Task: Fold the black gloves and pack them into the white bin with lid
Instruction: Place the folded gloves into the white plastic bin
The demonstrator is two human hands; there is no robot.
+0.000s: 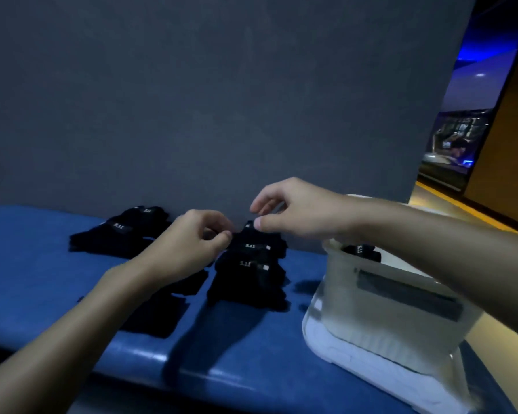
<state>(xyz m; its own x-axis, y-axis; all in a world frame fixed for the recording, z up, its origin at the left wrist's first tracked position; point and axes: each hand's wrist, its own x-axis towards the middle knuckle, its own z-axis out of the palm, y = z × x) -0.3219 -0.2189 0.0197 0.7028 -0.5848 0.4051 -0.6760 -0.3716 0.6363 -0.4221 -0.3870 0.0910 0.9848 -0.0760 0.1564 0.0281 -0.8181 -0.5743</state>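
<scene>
A pile of black gloves (248,276) with small white labels lies on the blue bench (251,348), against the grey wall. My left hand (192,243) is at the pile's upper left edge, and its curled thumb and fingers pinch the top glove there. My right hand (296,210) hovers just above the pile's far end with thumb and fingers apart, holding nothing. The white translucent bin (380,318) stands at the right on its white lid (341,354). One folded black glove (361,251) shows inside it, partly hidden by my right forearm.
A second heap of black gloves (117,234) lies at the back left of the bench. More dark glove fabric (162,312) lies flat under my left forearm. The grey wall (222,115) rises right behind the bench. A lit corridor opens at the far right.
</scene>
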